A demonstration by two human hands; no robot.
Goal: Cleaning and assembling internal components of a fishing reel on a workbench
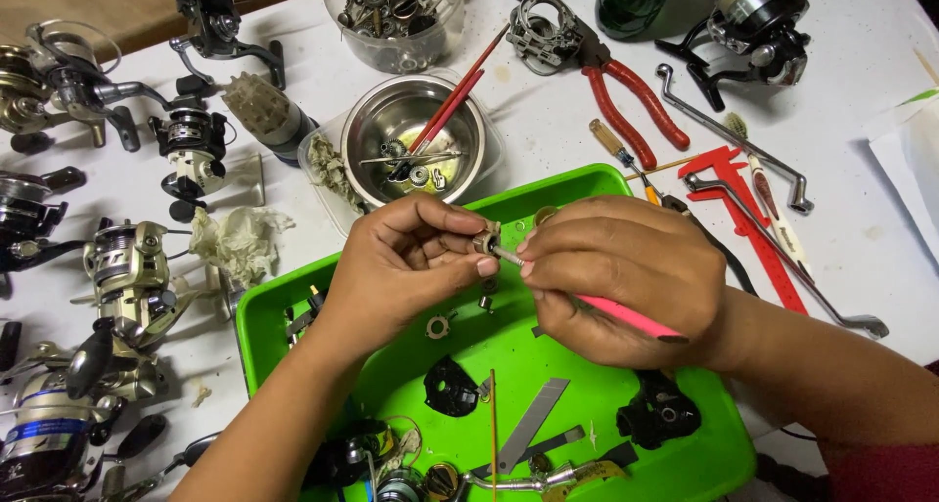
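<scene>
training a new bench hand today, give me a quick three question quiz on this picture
1. True or false: the right hand holds a pink-handled tool.
2. Where do both hands work: A) above the green tray B) above the steel bowl C) above the red pliers?
3. What do the left hand fingers pinch?

Key: 1 true. 2 A. 3 a small metal part, met by the tool's tip.
</scene>
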